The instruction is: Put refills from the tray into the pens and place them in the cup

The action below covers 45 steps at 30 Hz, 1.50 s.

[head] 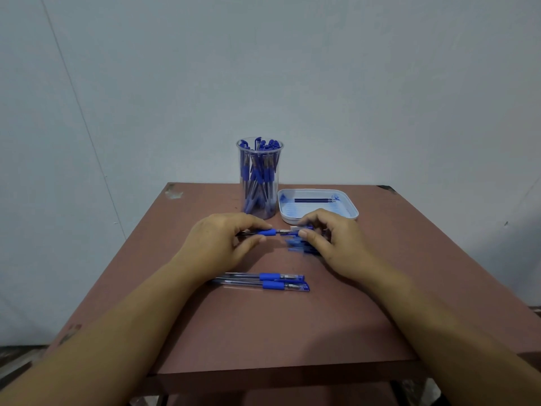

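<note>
- Your left hand [222, 238] is gripping a slim clear plastic pen with a blue rubber grip [268, 232]. Its fingers are curling over the barrel with the thumb underneath, just above the table.
- Your right hand [330, 241] is pinching the same pen's tip end, thumb and forefinger closing together on it. The other fingers are curling over a blurred cluster of small blue plastic pieces [298, 246] lying on the tabletop.
- A tall clear plastic cup [260, 178] is standing upright beyond your left hand, holding many blue-capped pens packed on end.
- A shallow white rounded-rectangle tray [317, 213] is sitting just right of the cup. Its floor is blue-streaked, and one thin dark refill [314, 200] is lying crosswise in it.
- Lying side by side and touching, nearer you by your left wrist, are two more clear pens with blue grips and caps [263, 282].
- Everything is resting on a matte reddish-brown square table [292, 332] with chipped far corners, against a smooth pale grey wall [380, 83].
</note>
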Available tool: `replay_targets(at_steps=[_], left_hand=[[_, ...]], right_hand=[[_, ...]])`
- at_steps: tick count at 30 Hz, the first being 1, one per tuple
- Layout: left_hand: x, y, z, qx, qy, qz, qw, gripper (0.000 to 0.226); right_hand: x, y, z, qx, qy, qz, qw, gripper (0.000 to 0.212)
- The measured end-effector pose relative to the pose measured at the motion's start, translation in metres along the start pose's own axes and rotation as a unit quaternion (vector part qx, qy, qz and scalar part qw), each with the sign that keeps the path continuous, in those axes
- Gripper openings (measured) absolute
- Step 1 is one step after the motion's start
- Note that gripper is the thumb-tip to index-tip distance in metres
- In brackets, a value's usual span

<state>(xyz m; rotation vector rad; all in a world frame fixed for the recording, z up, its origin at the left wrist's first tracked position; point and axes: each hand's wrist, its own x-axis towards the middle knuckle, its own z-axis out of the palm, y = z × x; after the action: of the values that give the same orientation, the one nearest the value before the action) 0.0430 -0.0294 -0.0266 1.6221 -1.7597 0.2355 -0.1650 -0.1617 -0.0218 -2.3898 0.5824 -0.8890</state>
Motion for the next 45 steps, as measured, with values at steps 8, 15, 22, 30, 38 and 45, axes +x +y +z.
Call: replay_targets(at_steps=[8,15,22,30,38,45], left_hand=[[0.000,0.009,0.007,-0.027,0.013,0.021,0.999,0.028],[0.002,0.012,0.006,-0.048,0.039,0.026,0.998,0.022],[0.018,0.002,-0.016,-0.072,0.115,0.002,0.991,0.036],[0.071,-0.045,-0.030,0.102,0.046,-0.001,0.994,0.084],[0.082,-0.061,-0.001,-0.008,0.097,-0.002,0.995,0.095],[0.082,-0.064,0.003,-0.055,0.098,0.001,0.994,0.097]], right_hand=[[-0.003,-0.015,0.003,0.053,-0.015,-0.005,0.998,0.019],[-0.004,-0.023,0.006,0.108,-0.009,0.018,0.994,0.012],[0.020,-0.028,-0.012,0.292,0.051,0.116,0.948,0.010],[0.087,-0.039,-0.060,0.269,0.218,0.035,0.937,0.011],[0.141,-0.029,-0.057,0.151,0.217,-0.024,0.964,0.025],[0.162,-0.029,-0.023,0.068,0.109,-0.069,0.989,0.015]])
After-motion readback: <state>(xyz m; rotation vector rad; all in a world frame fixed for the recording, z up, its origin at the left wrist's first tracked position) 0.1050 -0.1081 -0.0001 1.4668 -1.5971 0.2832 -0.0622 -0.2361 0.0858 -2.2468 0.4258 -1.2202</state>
